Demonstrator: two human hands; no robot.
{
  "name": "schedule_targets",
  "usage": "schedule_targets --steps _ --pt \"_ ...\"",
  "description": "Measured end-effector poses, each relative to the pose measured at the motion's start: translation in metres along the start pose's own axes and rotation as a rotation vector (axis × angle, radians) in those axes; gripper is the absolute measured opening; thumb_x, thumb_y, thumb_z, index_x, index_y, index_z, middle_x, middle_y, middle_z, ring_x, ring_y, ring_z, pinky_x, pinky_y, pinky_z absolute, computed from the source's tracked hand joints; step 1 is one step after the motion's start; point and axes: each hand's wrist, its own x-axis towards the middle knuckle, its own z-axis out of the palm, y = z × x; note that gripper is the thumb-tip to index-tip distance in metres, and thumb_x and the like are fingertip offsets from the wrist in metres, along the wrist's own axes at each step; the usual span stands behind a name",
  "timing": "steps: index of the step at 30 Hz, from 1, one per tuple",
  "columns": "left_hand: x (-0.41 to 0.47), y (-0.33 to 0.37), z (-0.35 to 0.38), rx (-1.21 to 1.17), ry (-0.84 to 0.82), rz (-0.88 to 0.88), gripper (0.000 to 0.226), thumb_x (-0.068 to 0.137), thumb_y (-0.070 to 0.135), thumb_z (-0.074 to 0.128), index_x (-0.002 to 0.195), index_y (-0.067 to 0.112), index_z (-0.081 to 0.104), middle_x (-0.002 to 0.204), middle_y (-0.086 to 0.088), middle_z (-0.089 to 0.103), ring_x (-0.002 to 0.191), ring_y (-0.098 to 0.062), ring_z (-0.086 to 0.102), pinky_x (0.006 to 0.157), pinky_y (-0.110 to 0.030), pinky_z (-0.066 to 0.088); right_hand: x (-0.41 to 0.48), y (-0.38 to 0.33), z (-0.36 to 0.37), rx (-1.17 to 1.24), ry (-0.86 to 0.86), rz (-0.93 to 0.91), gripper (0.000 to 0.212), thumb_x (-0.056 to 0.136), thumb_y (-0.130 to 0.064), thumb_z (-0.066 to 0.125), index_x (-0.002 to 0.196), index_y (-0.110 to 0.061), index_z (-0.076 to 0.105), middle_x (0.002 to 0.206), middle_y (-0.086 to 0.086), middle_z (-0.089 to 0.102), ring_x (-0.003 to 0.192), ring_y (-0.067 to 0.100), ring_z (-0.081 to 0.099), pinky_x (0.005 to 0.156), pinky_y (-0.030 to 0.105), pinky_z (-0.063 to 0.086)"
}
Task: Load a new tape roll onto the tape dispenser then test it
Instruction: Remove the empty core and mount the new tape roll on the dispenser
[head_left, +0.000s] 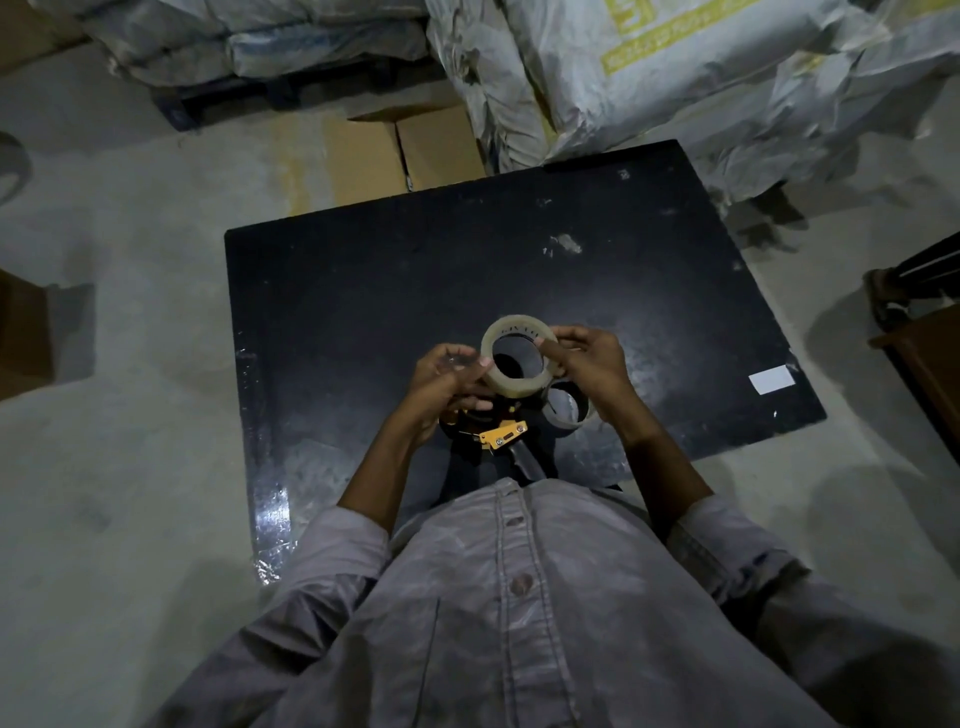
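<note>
1. Your grey shirt (498, 597) fills the lower view, and both forearms reach out from it over the black bench (415, 270).
2. Your right hand (592, 364) makes a closed grip on the new tape roll (519, 364): fingertips pinch its rim on the right side, so the roll stands lifted above the bench with its hole open to you.
3. Your left hand (447, 379) is curled at the opposite side of the roll. It seems to pinch the loose end of clear tape, probably to peel it free before loading; whether the fingers really hold the film I cannot tell.
4. Just below both grips lies the tape dispenser (498, 434) with its yellow part. It rests on the bench, so both hands are free for the roll.
5. Below your right grip and beside the dispenser stands an empty core (566, 408), likely the old one.
6. My judgement: loading is not yet done, testing comes later.
</note>
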Motion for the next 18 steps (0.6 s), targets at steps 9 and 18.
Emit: schedule_targets --steps 9,18 --pt "0.004 0.001 0.001 -0.058 0.149 0.086 0.056 0.091 0.007 0.092 0.137 -0.006 0.062 0.125 -0.035 0.077 0.106 -0.048 0.082 0.076 -0.033 0.07 0.004 -0.001 0.007 0.002 -0.061 -0.059 0.043 0.098 -0.044 0.089 0.134 -0.023 0.078 0.126 -0.001 0.084 0.118 0.017 0.081 0.099 0.04 0.069" --pt "0.011 -0.003 -0.006 0.008 0.169 0.014 0.049 0.092 0.015 0.094 0.129 -0.007 0.069 0.116 -0.03 0.081 0.086 -0.036 0.084 0.07 -0.034 0.072 0.009 0.001 0.024 0.067 -0.071 0.236 0.039 0.102 -0.006 0.082 0.138 0.001 0.069 0.112 0.026 0.082 0.078 0.034 0.086 0.08 0.048 0.073"
